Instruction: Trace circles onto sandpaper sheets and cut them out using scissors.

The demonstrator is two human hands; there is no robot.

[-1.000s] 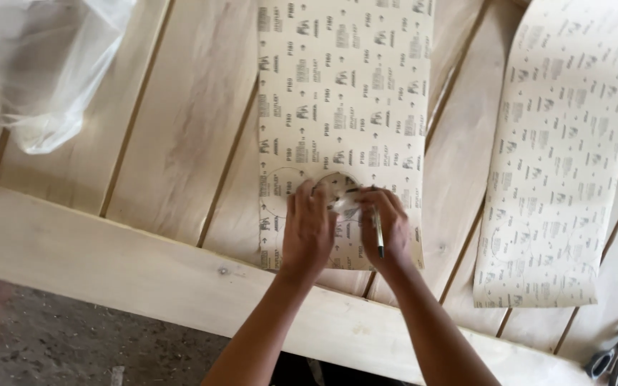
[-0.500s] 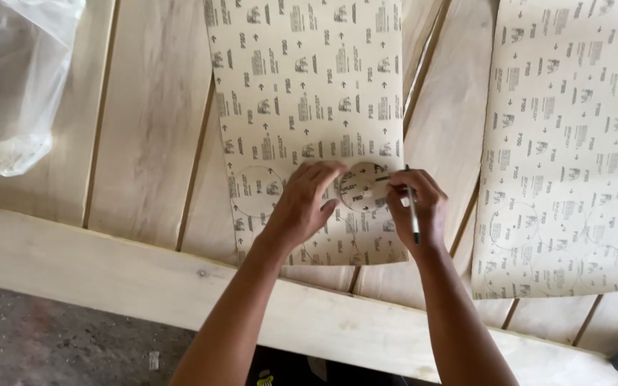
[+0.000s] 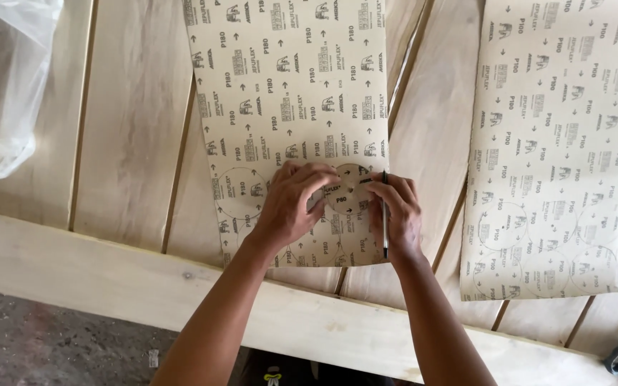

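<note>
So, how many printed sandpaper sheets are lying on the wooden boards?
2: one sandpaper sheet in the middle under the left hand and right hand, another sheet at the right. None seem hidden.

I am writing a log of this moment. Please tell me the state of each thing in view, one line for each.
left hand: pressing the round disc flat
right hand: holding a pen upright against the disc edge
round disc: lying on the middle sheet
pen: held, tip on the sheet
middle sheet: flat, circles drawn on it
right sheet: flat, circles drawn near its lower end
plastic bag: crumpled, untouched
</note>
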